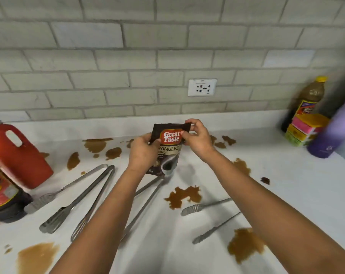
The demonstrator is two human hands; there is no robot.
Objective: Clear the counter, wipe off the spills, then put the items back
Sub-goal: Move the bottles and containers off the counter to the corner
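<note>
White counter [286, 175] runs under a grey tile backsplash [128, 56] with a wall outlet [202, 88]; it's still loaded and still dirty, so I judge the task barely started. Brown spills [184, 196] everywhere: far middle, centre, both near corners, none wiped, and I see no cloth in view. Red jug [19, 155] stands far left, a dark sauce bottle [3, 194] just in front of it at the left edge. Far right: an oil bottle with yellow cap [311, 95] against the wall, a stack of coloured sponges [304, 129] in front of it, a purple bottle [334, 131] beside those, blurred. Metal tongs [84, 194] lie left of centre, a second pair of tongs [148, 198] partly under my left forearm, a fork [55, 191] beside the jug, two more utensils [205, 206] on the right, too blurred to tell what kind. Coffee granules pouch [168, 151] is in the air above mid-counter, upright, label facing me. My left hand [143, 151] grips its left side, fingers wrapped round the edge. My right hand [197, 139] pinches the top right corner, thumb on the front. Can't tell whether the pouch is sealed. Left to do: move pouch off, then everything else, wipe all spills, put items back. Pouch is light and floppy, so I'd carry it by the body, not the corner.
</note>
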